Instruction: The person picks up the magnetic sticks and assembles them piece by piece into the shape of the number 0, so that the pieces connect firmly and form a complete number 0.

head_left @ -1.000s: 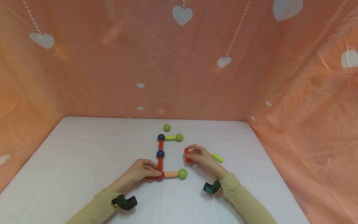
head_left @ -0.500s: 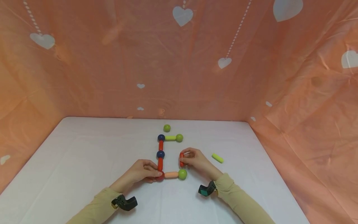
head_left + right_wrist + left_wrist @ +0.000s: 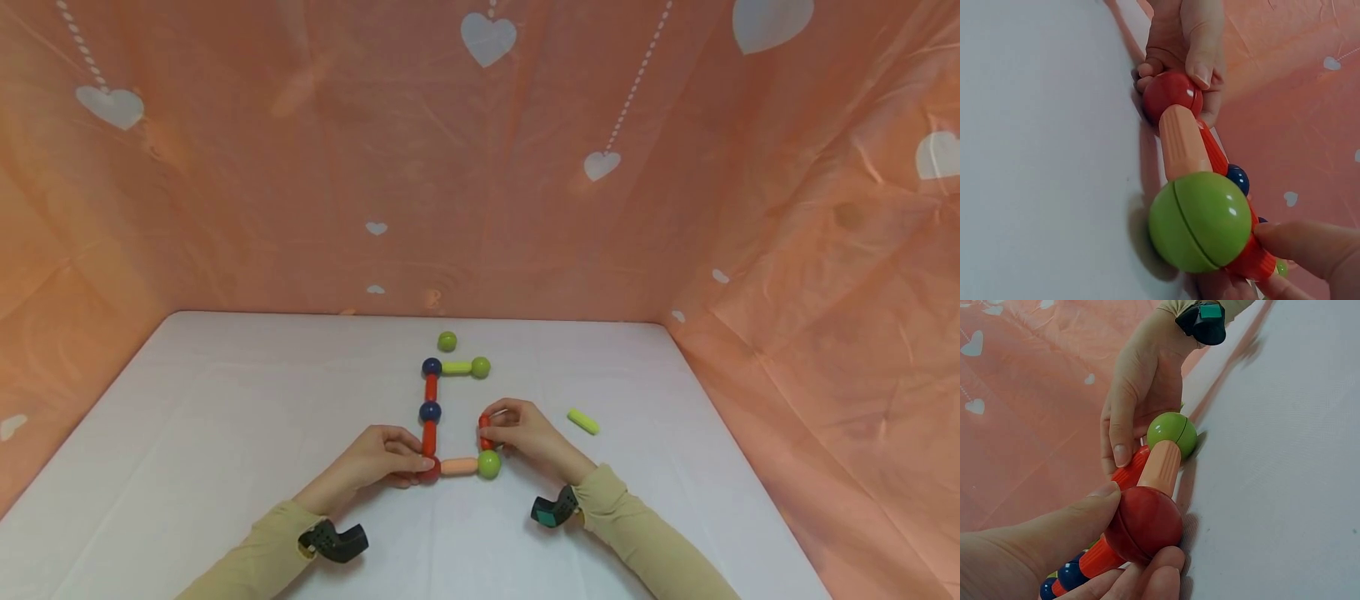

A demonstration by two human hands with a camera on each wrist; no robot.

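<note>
My left hand (image 3: 382,457) holds a dark red ball (image 3: 1150,524) between thumb and fingers. A peach rod (image 3: 459,467) runs right from that ball to a green ball (image 3: 489,465). Going away from it, red rods (image 3: 429,437) and two blue balls (image 3: 430,412) form a line, topped by a lime rod (image 3: 456,367) ending in another green ball (image 3: 481,367). With thumb and fingers, my right hand (image 3: 525,427) pinches a separate red rod (image 3: 1132,470). This rod's near end is right at the nearer green ball, pointing away from me.
Behind the joined pieces lies a loose green ball (image 3: 447,341). A loose lime rod (image 3: 583,422) rests on the white table (image 3: 225,400), to the right of my right hand. Orange cloth (image 3: 480,250) with white hearts surrounds the table's back and sides.
My right hand has carried the red rod left and nearer to me, bringing its end to the green ball. The left hand has stayed on the dark red ball.
</note>
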